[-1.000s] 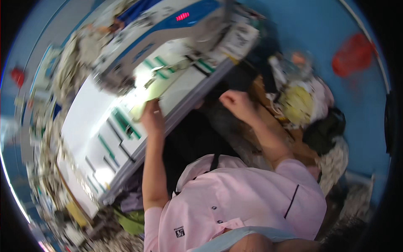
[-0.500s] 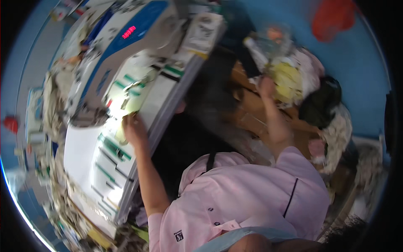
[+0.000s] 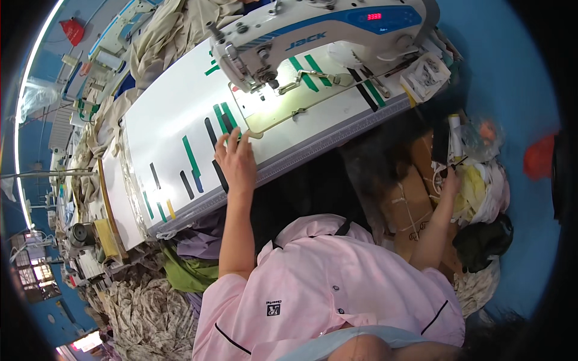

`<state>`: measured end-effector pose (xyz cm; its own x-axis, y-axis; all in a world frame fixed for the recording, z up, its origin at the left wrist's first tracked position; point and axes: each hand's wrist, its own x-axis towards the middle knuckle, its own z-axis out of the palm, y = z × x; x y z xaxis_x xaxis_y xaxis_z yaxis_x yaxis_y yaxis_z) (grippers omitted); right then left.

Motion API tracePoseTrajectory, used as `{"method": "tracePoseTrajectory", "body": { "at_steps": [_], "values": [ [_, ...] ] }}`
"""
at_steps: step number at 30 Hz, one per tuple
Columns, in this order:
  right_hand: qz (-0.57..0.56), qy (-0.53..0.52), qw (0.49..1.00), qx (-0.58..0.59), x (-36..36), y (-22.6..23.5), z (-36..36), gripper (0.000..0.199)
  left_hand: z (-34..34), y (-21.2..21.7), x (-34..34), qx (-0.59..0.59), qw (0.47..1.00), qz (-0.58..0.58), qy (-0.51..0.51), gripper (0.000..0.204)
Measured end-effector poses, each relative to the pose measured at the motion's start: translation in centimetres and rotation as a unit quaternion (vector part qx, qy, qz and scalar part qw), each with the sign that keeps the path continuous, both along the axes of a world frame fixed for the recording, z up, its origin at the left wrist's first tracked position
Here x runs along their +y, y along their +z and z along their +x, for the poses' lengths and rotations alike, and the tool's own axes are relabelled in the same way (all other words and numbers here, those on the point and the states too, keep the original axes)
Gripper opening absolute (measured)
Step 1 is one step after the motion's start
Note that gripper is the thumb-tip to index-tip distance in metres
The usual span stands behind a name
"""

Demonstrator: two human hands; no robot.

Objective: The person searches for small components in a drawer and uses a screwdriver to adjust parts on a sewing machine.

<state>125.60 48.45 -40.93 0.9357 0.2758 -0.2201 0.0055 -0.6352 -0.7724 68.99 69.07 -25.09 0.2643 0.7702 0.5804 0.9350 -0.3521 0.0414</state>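
Observation:
My left hand [image 3: 236, 157] rests at the front of the white sewing table [image 3: 159, 129], fingers spread and nothing in them. Its fingertips touch the top beside green and black strips [image 3: 225, 118]. Behind it stands a white and blue sewing machine [image 3: 325, 36], its lamp shining on the needle plate [image 3: 265, 111]. Off to the right, low beside the table, my right hand [image 3: 449, 182] is closed around a small dark thing with a thin tip, too small to name. Yellow cloth [image 3: 472, 192] lies right next to that hand.
Brown cartons [image 3: 404, 210] stand below my right arm. A small white box [image 3: 425, 77] of metal parts sits at the table's right end. Patterned fabric [image 3: 141, 313] and green cloth [image 3: 189, 274] are heaped at lower left. A blue wall [image 3: 536, 96] closes the right side.
The view has turned, so the table and machine now lie more level. My left hand has come away from the needle area, fingers spreading. My right hand stays by the yellow cloth, now gripping something dark.

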Motion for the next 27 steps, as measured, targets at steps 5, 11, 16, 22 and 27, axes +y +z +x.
{"method": "tracePoseTrajectory", "body": {
  "at_steps": [5,11,16,22,27],
  "values": [
    [0.422,-0.098,0.865,0.254,-0.6,8.8,-16.9,0.017,-4.5,-1.4,1.3,-0.069,0.992,-0.103,-0.026,0.026],
    [0.315,0.402,0.797,0.323,0.7,14.4,-33.2,0.034,-10.6,-1.7,1.3,-0.052,0.997,-0.015,0.056,0.027],
    [0.129,0.717,0.648,0.222,7.3,15.3,-40.1,0.031,-5.7,3.7,-6.9,-0.316,0.901,-0.273,-0.118,0.04],
    [0.166,0.831,0.512,0.142,13.1,15.3,-48.3,0.023,-7.2,1.8,-10.0,-0.402,0.855,-0.322,-0.067,0.012],
    [0.167,0.573,0.688,0.413,21.1,18.8,-49.4,0.023,-12.4,3.4,-5.4,-0.185,0.941,-0.279,-0.045,0.016]
  ]
}}
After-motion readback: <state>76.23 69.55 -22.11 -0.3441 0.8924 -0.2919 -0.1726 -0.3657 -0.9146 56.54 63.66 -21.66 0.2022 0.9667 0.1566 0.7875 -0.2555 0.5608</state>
